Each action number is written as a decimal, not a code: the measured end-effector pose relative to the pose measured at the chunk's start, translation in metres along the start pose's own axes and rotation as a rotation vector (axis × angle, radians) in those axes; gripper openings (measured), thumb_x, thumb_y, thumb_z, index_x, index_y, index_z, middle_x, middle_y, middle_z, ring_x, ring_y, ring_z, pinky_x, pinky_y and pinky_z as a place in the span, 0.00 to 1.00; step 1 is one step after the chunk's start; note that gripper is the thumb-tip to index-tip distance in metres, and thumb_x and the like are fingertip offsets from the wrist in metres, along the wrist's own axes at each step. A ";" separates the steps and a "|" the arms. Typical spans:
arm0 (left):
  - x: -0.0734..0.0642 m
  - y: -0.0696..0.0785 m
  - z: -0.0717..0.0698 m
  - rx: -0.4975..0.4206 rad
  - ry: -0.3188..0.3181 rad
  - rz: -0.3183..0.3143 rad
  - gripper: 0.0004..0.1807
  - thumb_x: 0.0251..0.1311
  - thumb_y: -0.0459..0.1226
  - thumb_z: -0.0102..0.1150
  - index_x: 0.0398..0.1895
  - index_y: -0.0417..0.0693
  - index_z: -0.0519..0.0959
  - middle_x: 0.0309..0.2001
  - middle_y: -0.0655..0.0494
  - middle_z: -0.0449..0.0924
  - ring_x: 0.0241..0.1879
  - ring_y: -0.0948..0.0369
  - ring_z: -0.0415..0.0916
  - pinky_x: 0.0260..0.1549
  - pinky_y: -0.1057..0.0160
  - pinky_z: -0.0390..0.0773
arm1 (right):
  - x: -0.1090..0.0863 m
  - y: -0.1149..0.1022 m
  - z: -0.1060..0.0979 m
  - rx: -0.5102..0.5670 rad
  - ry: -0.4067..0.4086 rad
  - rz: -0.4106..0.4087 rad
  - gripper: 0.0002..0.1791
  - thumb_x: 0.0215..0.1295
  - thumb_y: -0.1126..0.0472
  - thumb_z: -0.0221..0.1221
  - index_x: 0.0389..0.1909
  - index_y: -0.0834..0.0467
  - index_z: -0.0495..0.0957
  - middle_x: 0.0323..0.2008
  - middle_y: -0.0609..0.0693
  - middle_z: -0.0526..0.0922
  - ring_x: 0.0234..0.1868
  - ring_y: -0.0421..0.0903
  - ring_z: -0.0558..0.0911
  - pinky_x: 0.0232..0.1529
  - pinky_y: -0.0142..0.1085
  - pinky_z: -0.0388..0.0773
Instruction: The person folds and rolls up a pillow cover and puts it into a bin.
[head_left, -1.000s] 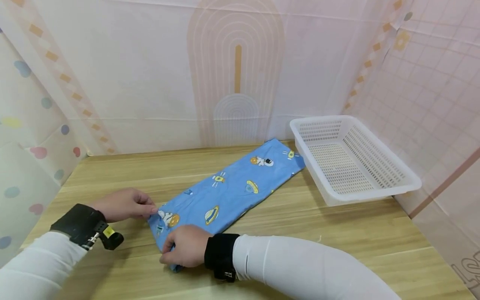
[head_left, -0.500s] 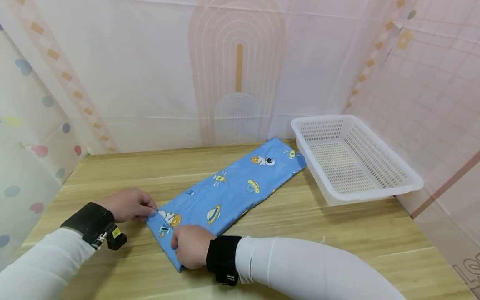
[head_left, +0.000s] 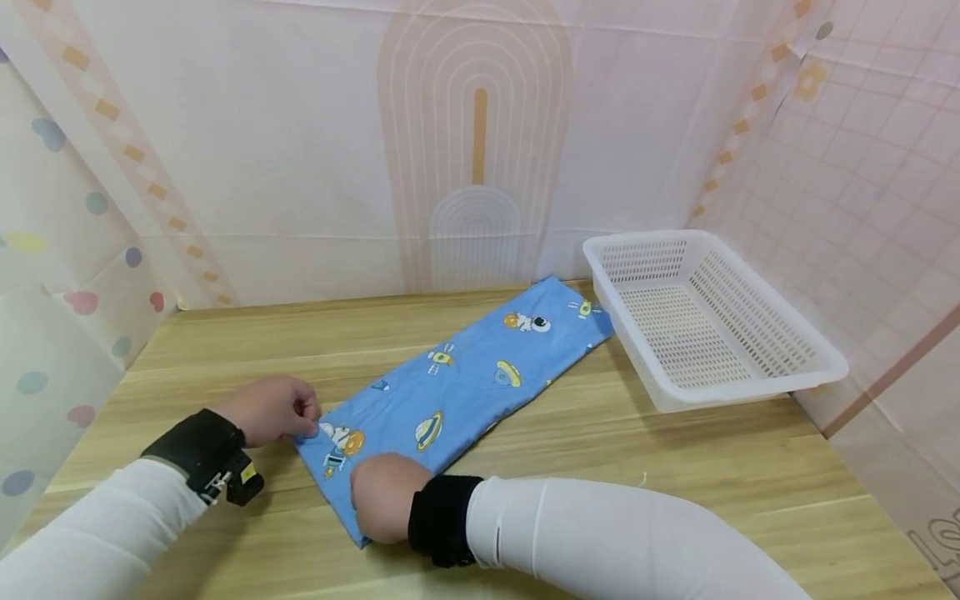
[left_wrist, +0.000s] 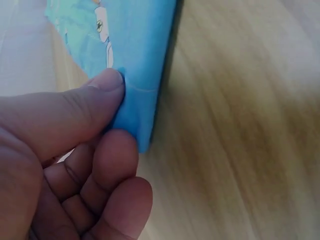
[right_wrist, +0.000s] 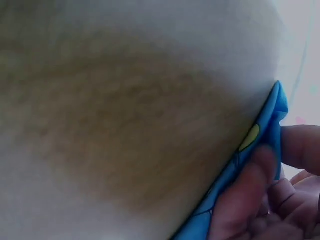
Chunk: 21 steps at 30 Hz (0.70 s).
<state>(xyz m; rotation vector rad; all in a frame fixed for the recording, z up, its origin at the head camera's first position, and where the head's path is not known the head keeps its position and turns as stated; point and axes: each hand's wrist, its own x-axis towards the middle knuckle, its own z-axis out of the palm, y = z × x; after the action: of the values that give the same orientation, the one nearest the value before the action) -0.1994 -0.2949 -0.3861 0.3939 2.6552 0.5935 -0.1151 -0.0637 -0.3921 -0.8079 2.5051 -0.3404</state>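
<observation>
- Blue cloth [head_left: 465, 367] lying in a long strip, left of the basket [head_left: 750, 390], far end reaching its rim; contact unclear.
- Left hand [head_left: 273, 410] pinching a cloth corner, well left of the basket.
- Right hand [head_left: 390, 498] pinching the cloth's nearer edge, left of and nearer than the basket.
- Printed sheet [head_left: 300, 150] hanging behind the basket.

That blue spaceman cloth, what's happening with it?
Someone's left hand pinches one near corner of the blue cloth, and their right hand grips it close to the other near corner. The cloth lies long and slanted across the wooden table, with its far end by the white basket.
</observation>
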 end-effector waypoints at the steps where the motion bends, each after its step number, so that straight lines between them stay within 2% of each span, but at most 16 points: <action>1: 0.000 0.001 0.001 0.014 0.007 0.001 0.11 0.61 0.36 0.73 0.27 0.50 0.77 0.27 0.59 0.75 0.28 0.59 0.72 0.27 0.63 0.69 | -0.001 0.000 0.001 -0.039 0.018 -0.012 0.08 0.72 0.57 0.63 0.30 0.46 0.80 0.27 0.37 0.78 0.32 0.37 0.75 0.34 0.28 0.72; 5: -0.001 0.003 0.003 0.049 0.020 0.007 0.11 0.61 0.36 0.73 0.27 0.51 0.77 0.27 0.59 0.75 0.29 0.59 0.72 0.29 0.62 0.69 | -0.003 0.002 0.002 -0.260 0.098 -0.106 0.04 0.72 0.52 0.63 0.39 0.41 0.86 0.37 0.36 0.81 0.43 0.36 0.74 0.51 0.30 0.72; 7: -0.001 0.004 0.004 0.065 0.022 0.009 0.11 0.61 0.36 0.73 0.27 0.52 0.78 0.28 0.59 0.76 0.29 0.59 0.72 0.29 0.62 0.69 | -0.003 0.001 0.001 -0.355 0.116 -0.161 0.05 0.72 0.51 0.63 0.39 0.41 0.87 0.39 0.36 0.82 0.44 0.36 0.74 0.54 0.31 0.72; 11: -0.002 0.003 0.006 0.102 0.032 0.021 0.10 0.61 0.36 0.73 0.28 0.53 0.79 0.28 0.60 0.77 0.30 0.60 0.71 0.31 0.62 0.69 | -0.004 -0.003 -0.001 -0.334 0.081 -0.182 0.15 0.74 0.46 0.62 0.27 0.45 0.83 0.28 0.36 0.81 0.33 0.34 0.76 0.43 0.27 0.75; 13: -0.002 0.003 0.007 0.114 0.052 0.039 0.11 0.61 0.35 0.72 0.28 0.53 0.77 0.28 0.60 0.75 0.30 0.60 0.71 0.31 0.62 0.69 | -0.004 -0.004 -0.001 -0.266 0.067 -0.147 0.21 0.74 0.41 0.62 0.22 0.47 0.80 0.24 0.37 0.80 0.29 0.34 0.76 0.37 0.27 0.76; 16: -0.003 0.005 0.009 0.121 0.088 0.068 0.15 0.60 0.33 0.72 0.27 0.53 0.73 0.27 0.60 0.72 0.29 0.61 0.69 0.29 0.64 0.67 | -0.005 -0.008 0.000 -0.247 0.059 -0.103 0.27 0.70 0.34 0.63 0.17 0.47 0.78 0.20 0.38 0.78 0.26 0.34 0.75 0.32 0.28 0.76; 21: -0.004 0.008 0.009 0.132 0.087 0.105 0.14 0.60 0.30 0.69 0.26 0.54 0.73 0.27 0.61 0.73 0.29 0.62 0.70 0.28 0.65 0.68 | -0.004 -0.012 0.004 -0.289 0.053 -0.065 0.28 0.67 0.31 0.65 0.15 0.46 0.77 0.20 0.37 0.78 0.25 0.33 0.76 0.27 0.29 0.76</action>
<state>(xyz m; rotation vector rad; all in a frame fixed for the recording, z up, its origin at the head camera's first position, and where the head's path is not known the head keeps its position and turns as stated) -0.1904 -0.2862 -0.3891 0.5609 2.7796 0.4778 -0.1042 -0.0714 -0.3892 -1.0048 2.6181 -0.0196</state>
